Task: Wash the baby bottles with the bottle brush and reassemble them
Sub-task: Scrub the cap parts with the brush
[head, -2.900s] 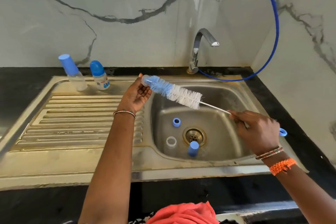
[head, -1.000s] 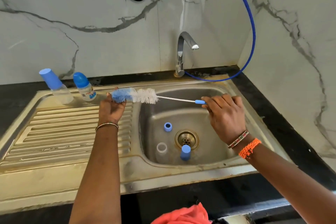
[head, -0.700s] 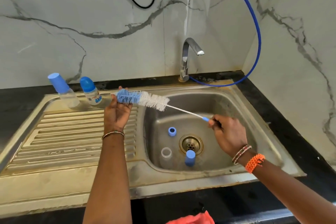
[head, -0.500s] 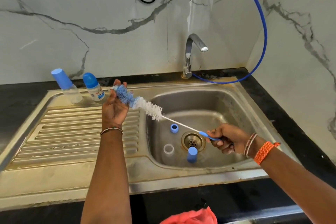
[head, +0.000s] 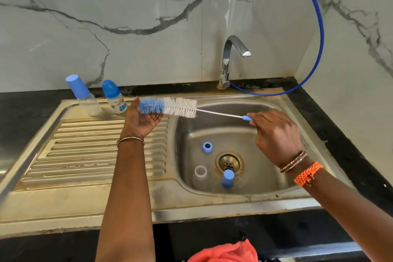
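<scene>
A: Bottle brush [head: 170,108] – where does it sit in the head view?

B: Held in the air over the seam between drainboard and basin, long axis running left to right and nearly level. The blue-and-white bristle end lies left, the thin wire stem leads right to a small blue handle tip.

A: And the hands?

B: The left hand [head: 141,122] is palm up under the blue bristles, fingers loosely spread and cupping them. The right hand [head: 275,134] pinches the handle tip between thumb and fingertips; how firmly, I can't quite tell, since the hand's back hides the thumb.

A: Where are the bottles?

B: An open clear bottle [head: 200,175] stands in the near part of the sink [head: 276,181], left of the drain [head: 229,162]. It lies below and nearer than the bristles, and I'd judge the left hand the closer one to lift it. A blue cap [head: 227,178] stands just right of it, a blue ring [head: 207,147] further back.

A: Anything else around?

B: Two capped bottles [head: 100,97] stand at the far left on the drainboard, the tap [head: 230,59] at the far edge with no water visibly running. Nothing blocks the way down to the open bottle
</scene>
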A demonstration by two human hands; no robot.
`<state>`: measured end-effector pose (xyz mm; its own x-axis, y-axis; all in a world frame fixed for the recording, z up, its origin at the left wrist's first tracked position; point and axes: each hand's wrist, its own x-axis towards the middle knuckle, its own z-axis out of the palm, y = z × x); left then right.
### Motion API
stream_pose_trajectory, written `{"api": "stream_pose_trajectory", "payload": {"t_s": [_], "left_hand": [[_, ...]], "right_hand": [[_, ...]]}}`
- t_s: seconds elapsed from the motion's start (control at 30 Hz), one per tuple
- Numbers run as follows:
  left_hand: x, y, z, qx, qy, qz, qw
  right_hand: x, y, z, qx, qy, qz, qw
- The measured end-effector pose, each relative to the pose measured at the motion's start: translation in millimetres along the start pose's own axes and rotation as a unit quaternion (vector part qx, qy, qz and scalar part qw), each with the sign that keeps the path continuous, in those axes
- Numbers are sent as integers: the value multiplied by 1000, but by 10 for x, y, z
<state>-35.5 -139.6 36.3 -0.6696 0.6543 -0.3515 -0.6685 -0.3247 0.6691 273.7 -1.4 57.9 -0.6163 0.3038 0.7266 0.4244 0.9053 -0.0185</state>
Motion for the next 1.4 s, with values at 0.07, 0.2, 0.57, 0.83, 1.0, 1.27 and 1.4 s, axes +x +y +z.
{"api": "stream_pose_trajectory", "payload": {"t_s": [0.07,0.2,0.57,0.83,1.0,1.27,1.4], "left_hand": [[2,-39,-26,14,-18,10,1000],[18,-36,-52,37,-65,33,997],[53,7,22,47,-107,35,992],[104,-66,50,90,66,-19,994],[68,-67,-77,102,10,-29,994],[19,-113,-107,48,-70,-8,996],[38,-120,-87,77,-33,-6,996]], "right_hand": [[2,20,-16,22,-42,42,998],[-30,60,-27,101,-170,152,968],[-82,62,3,308,-415,328,790],[86,68,13,-45,-102,-45,993],[125,31,31,74,-280,148,945],[113,72,42,409,-495,456,616],[75,-46,-33,93,-249,210,941]]}}
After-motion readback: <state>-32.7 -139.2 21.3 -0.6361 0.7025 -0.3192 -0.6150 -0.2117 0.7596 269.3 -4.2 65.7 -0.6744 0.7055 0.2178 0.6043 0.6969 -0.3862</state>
